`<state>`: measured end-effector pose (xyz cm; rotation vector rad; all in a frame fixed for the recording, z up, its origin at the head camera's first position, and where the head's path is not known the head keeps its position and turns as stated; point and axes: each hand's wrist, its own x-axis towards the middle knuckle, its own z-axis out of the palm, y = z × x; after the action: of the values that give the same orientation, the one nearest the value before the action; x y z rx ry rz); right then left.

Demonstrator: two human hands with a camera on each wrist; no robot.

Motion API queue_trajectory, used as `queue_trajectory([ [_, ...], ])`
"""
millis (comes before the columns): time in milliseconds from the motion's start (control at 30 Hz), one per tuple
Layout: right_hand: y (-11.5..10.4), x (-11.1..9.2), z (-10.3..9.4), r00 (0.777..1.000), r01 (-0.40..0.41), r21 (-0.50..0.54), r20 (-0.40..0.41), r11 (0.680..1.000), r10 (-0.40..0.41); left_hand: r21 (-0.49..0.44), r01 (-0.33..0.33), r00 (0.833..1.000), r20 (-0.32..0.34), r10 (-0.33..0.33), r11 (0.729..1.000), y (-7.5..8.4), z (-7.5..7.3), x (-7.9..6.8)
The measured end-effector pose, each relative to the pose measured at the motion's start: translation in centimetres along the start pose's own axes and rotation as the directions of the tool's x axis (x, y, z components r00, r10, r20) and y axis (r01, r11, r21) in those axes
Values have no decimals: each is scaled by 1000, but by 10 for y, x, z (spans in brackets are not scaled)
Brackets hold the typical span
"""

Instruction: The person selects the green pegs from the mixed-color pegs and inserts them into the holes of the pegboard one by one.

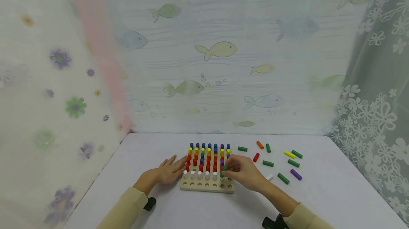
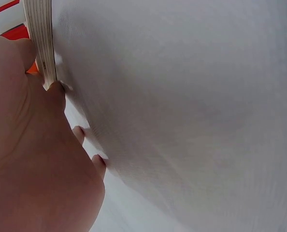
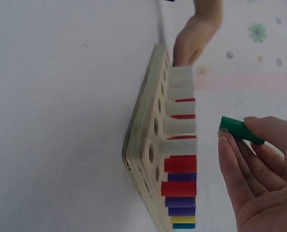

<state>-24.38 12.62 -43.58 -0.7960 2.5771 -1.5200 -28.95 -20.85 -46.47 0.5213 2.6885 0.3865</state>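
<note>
A pale wooden pegboard stands on the table with rows of blue, yellow, orange, red, purple and white pegs upright in its holes. Several holes along its near edge hold nothing. My right hand pinches a green peg between thumb and fingertips, over the board's near right part. In the right wrist view the peg is tilted and apart from the white pegs. My left hand lies with fingers spread on the table, at the board's left side.
Loose pegs lie scattered on the table right of the board: several green ones, an orange, a red, a yellow, a purple and a white. A fish-patterned curtain hangs behind.
</note>
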Motion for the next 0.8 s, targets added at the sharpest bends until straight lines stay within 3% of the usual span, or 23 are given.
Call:
queue_trajectory([
  [333,-4,8,14,999,1,40,35,999,-2,-15,-6,1000,-4,6,1000,1,0,0],
  [800,-6,24,47,991,69,60,109,996,-75,-16,2,1000,-10,-2,1000,-1,0,0],
])
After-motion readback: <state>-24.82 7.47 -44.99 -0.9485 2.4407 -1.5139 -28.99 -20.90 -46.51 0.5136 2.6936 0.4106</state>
